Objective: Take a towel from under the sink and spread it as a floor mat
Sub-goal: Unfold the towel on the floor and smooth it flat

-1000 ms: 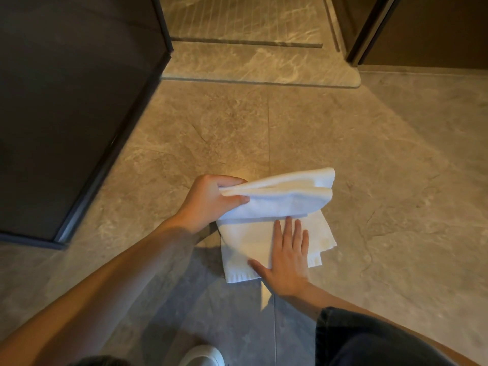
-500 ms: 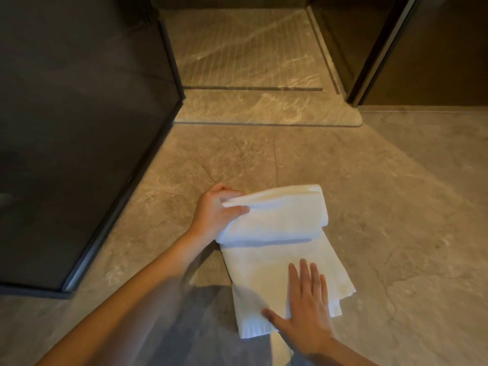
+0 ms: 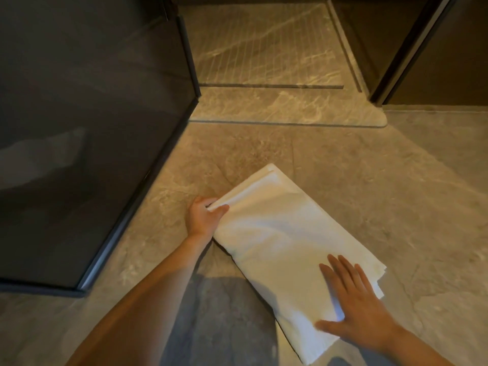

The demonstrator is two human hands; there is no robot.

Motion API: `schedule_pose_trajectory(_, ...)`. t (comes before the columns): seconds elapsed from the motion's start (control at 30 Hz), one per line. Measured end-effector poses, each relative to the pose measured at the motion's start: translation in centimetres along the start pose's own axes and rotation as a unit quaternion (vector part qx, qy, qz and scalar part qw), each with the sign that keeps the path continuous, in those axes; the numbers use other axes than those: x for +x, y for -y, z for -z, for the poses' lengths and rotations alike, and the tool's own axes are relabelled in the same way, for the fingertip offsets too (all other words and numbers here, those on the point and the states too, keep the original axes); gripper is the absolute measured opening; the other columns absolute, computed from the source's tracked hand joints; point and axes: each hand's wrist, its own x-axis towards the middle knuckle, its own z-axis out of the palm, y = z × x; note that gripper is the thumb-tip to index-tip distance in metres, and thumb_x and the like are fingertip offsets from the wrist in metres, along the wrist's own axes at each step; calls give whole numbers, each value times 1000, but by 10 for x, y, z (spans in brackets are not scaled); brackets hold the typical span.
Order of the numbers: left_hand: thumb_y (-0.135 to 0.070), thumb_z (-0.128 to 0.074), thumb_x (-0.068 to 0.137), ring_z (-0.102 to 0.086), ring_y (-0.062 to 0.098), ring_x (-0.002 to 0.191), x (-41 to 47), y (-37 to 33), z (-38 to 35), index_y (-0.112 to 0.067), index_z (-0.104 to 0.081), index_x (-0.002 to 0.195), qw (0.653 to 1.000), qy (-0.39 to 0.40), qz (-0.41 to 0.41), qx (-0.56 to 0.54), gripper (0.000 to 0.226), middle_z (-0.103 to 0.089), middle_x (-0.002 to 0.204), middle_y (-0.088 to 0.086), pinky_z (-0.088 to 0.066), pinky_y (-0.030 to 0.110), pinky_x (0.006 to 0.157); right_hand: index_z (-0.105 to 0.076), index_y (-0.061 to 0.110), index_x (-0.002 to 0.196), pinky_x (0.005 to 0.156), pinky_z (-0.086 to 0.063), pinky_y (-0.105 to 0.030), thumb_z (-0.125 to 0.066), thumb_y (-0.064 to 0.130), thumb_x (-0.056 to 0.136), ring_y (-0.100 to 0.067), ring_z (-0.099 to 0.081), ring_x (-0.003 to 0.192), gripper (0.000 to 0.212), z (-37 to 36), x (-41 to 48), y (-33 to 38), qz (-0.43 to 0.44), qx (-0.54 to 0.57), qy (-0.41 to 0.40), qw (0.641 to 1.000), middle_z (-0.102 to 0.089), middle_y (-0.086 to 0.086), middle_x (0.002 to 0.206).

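Note:
A white towel (image 3: 282, 233) lies on the grey stone floor (image 3: 396, 186), partly unfolded and still in a few layers, running from far left to near right. My left hand (image 3: 203, 216) pinches the towel's far left corner between thumb and fingers. Flat on the towel's near end rests my right hand (image 3: 353, 307), palm down with fingers spread, pressing it to the floor.
A dark glass panel with a metal frame (image 3: 111, 233) runs along the left. Beyond the towel, a raised stone threshold (image 3: 277, 109) leads to a ribbed shower floor (image 3: 258, 48). A dark door frame (image 3: 396, 62) stands at the back right.
My left hand has carried the folded top layer away from me, opening the towel out longer and flatter. The right hand stayed pressed on the near end.

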Motion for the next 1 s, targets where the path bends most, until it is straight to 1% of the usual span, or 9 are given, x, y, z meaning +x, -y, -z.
schedule_pose_trajectory(0.1, -30, -79, 76, -52, 30, 105, 0, 16, -2, -17, -74, 97, 998, -9, 32, 57, 26, -64, 102, 4, -45, 43, 89, 24, 38, 145, 109, 30, -28, -27, 100, 61, -9, 38, 138, 116, 5, 2, -4, 14, 10, 3, 1000, 38, 15, 150)
schedule_pose_trajectory(0.23, -33, -75, 80, -40, 31, 116, -2, 11, -1, -19, -62, 108, 994, -28, 28, 107, 34, -54, 118, 9, -38, 50, 99, 23, 39, 145, 110, 29, -28, -30, 99, 61, -9, 36, 140, 116, 8, 2, -5, 21, 9, 0, 1000, 37, 17, 151)
schedule_pose_trajectory(0.33, -34, -54, 96, -29, 31, 136, -12, -2, -4, -22, -42, 142, 959, 40, -167, 225, 49, -40, 146, 11, -24, 47, 114, 21, 39, 145, 112, 25, -31, -32, 98, 61, -9, 35, 140, 115, 8, 2, -4, 21, 22, -1, 1000, 35, 17, 152)
schedule_pose_trajectory(0.43, -50, -24, 102, -5, 19, 150, -35, -10, -18, -31, -15, 154, 857, 161, -388, 299, 56, -12, 162, -3, 0, 40, 120, 25, 41, 143, 111, 26, -30, -30, 98, 61, -9, 36, 139, 114, 9, 2, -3, 23, 15, -6, 1000, 37, 17, 151)
schedule_pose_trajectory(0.5, -56, -17, 101, 2, 17, 150, -47, -3, -29, -34, -10, 154, 813, 210, -430, 331, 58, -4, 163, -5, 5, 39, 120, 25, 39, 143, 111, 27, -31, -31, 97, 61, -9, 36, 139, 115, 9, 2, -2, 22, 13, -8, 1000, 37, 16, 151)
schedule_pose_trajectory(0.57, -58, -13, 100, 8, 17, 150, -51, 8, -35, -37, -6, 154, 800, 237, -418, 358, 59, 3, 163, -7, 7, 41, 120, 26, 40, 143, 110, 28, -30, -32, 96, 62, -10, 36, 139, 114, 10, 1, -2, 23, 12, -10, 1000, 38, 16, 150)
schedule_pose_trajectory(0.8, -61, -11, 98, 10, 16, 149, -52, 17, -40, -41, -3, 153, 813, 242, -387, 362, 59, 1, 163, -8, 0, 45, 121, 16, 37, 149, 119, 14, -37, -37, 93, 66, -10, 29, 143, 113, 16, 1, -9, 42, 12, -4, 999, 28, 13, 156)
schedule_pose_trajectory(0.9, -60, -10, 96, 9, 20, 150, -70, 13, -40, -39, 0, 153, 832, 241, -339, 368, 62, 7, 162, -6, 0, 47, 121, 7, 40, 150, 120, 10, -34, -37, 80, 80, -7, 17, 147, 91, 31, 7, -29, 69, 16, -15, 997, 15, 16, 159)
schedule_pose_trajectory(1.0, -63, -7, 93, 11, 27, 149, -115, 5, -47, -34, 13, 152, 854, 236, -240, 396, 69, 20, 161, 0, 8, 48, 117, -15, 32, 153, 120, 9, -30, -38, 58, 96, -11, 2, 150, 66, 50, 20, -44, 58, 35, -34, 997, -3, 13, 161)
